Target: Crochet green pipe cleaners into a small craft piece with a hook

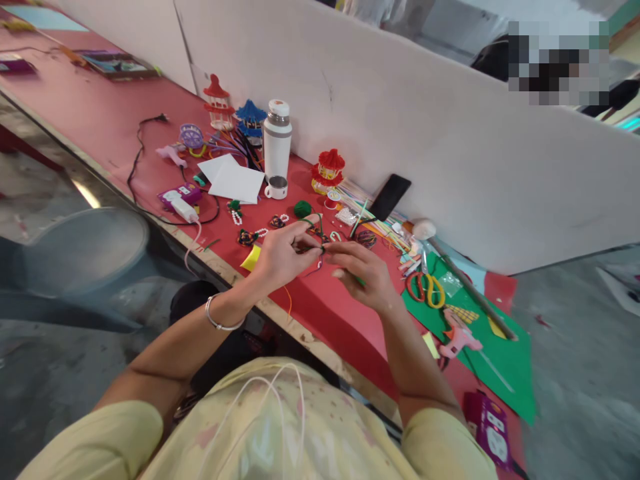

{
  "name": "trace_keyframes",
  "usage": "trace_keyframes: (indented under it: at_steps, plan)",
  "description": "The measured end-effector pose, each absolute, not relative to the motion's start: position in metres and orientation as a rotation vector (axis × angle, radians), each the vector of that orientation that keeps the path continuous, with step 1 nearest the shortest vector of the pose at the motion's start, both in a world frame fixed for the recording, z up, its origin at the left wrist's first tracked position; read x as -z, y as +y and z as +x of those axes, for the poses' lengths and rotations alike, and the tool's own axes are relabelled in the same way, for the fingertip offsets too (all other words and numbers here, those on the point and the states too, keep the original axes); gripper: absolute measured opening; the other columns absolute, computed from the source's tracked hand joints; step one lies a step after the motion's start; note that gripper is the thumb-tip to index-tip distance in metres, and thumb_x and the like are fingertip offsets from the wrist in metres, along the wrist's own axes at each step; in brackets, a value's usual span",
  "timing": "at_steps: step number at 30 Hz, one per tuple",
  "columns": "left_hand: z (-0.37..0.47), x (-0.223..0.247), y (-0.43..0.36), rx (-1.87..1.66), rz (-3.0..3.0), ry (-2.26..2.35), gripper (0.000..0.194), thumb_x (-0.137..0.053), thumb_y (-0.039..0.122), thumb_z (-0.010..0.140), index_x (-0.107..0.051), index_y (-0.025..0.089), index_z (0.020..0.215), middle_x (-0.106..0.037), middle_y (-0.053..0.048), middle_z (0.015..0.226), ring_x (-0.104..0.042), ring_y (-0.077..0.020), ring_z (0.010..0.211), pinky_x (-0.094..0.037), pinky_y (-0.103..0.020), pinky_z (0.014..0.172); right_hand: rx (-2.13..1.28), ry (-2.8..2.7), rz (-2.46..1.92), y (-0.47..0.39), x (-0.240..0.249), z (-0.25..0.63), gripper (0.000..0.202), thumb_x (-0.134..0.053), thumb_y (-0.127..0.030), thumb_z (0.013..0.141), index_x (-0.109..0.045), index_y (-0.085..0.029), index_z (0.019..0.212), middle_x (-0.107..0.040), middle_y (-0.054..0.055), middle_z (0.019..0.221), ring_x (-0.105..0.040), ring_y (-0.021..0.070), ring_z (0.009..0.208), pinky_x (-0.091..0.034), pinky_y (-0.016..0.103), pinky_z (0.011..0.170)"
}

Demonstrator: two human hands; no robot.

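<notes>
Over the red table, my left hand [285, 257] and my right hand [364, 272] meet at the fingertips. Each is closed in a pinch on green yarn [321, 227], a strand of which loops up by my left index finger. What lies right between the fingertips is too small to make out. Just behind them rests a ball of green yarn [302, 209]. Small multicoloured yarn pieces with white bead loops [247, 237] lie left of my left hand. A multicoloured yarn ball [367, 239] sits behind my right hand.
A white bottle [277, 150] stands by the partition, near white paper [235, 183] and a red-roofed model [329, 172]. A phone [391, 197] leans at the back. Scissors [425, 290] and a pink glue gun [457, 340] lie right, a purple power strip [490, 427] lower right.
</notes>
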State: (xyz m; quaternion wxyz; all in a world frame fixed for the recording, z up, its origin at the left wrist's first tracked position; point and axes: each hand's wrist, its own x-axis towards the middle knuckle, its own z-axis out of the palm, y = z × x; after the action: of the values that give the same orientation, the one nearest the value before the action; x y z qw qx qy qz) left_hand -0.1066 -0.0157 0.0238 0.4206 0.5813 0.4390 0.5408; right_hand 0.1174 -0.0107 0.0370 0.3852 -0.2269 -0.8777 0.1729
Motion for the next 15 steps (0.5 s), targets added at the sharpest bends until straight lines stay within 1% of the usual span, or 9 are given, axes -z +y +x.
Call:
trace_keyframes:
  at_steps: [2,5,8,11,13,15]
  plan:
    - [-0.104,-0.025,-0.017,-1.364,1.340,1.057,0.074,-0.085,0.024,0.074,-0.066,0.011,0.144,-0.080,-0.003,0.080,-0.068,-0.0134,0.061,-0.050,-0.022,0.057,-0.237,-2.261,-0.544,-0.015,-0.033,0.113,0.027,-0.070,-0.026,0.099,-0.074,-0.028,0.125,-0.075,0.014,0.135,-0.075,0.0243,0.119,-0.065,0.043,0.099]
    - [-0.099,-0.029,-0.020,-1.419,1.167,0.993,0.080,-0.089,0.024,0.071,-0.063,0.011,0.146,-0.078,-0.001,0.076,-0.063,-0.0103,0.056,-0.047,-0.020,0.053,-0.093,-2.177,-0.590,-0.019,-0.024,0.108,0.038,-0.071,-0.020,0.097,-0.070,-0.030,0.134,-0.073,0.014,0.136,-0.075,0.0226,0.115,-0.067,0.040,0.092]
    - [-0.095,-0.032,-0.021,-1.456,0.981,0.866,0.083,-0.093,0.025,0.069,-0.063,0.012,0.145,-0.077,0.000,0.074,-0.064,-0.0103,0.056,-0.048,-0.020,0.053,0.118,-2.083,-0.614,-0.022,-0.015,0.101,0.053,-0.072,-0.018,0.096,-0.062,-0.031,0.147,-0.076,0.014,0.130,-0.075,0.0242,0.114,-0.066,0.041,0.093]
    - [-0.090,-0.033,-0.022,-1.423,0.808,0.748,0.084,-0.097,0.027,0.067,-0.065,0.014,0.143,-0.076,0.001,0.072,-0.065,-0.0102,0.056,-0.050,-0.021,0.054,0.291,-2.033,-0.608,-0.022,-0.008,0.096,0.066,-0.073,-0.015,0.095,-0.053,-0.027,0.156,-0.079,0.015,0.123,-0.075,0.0255,0.114,-0.065,0.043,0.095]
    - [-0.087,-0.032,-0.022,-1.456,0.740,0.730,0.085,-0.098,0.027,0.066,-0.065,0.015,0.143,-0.078,0.001,0.074,-0.068,-0.0107,0.059,-0.054,-0.021,0.057,0.343,-2.023,-0.630,-0.021,-0.004,0.093,0.067,-0.072,-0.015,0.096,-0.051,-0.028,0.158,-0.079,0.014,0.121,-0.075,0.0254,0.113,-0.065,0.042,0.095]
    - [-0.084,-0.031,-0.023,-1.524,0.719,0.741,0.087,-0.099,0.026,0.064,-0.064,0.016,0.144,-0.079,0.001,0.076,-0.070,-0.0117,0.063,-0.057,-0.022,0.061,0.366,-2.015,-0.641,-0.019,-0.002,0.091,0.065,-0.072,-0.017,0.097,-0.052,-0.030,0.157,-0.080,0.013,0.121,-0.075,0.0254,0.113,-0.065,0.042,0.094]
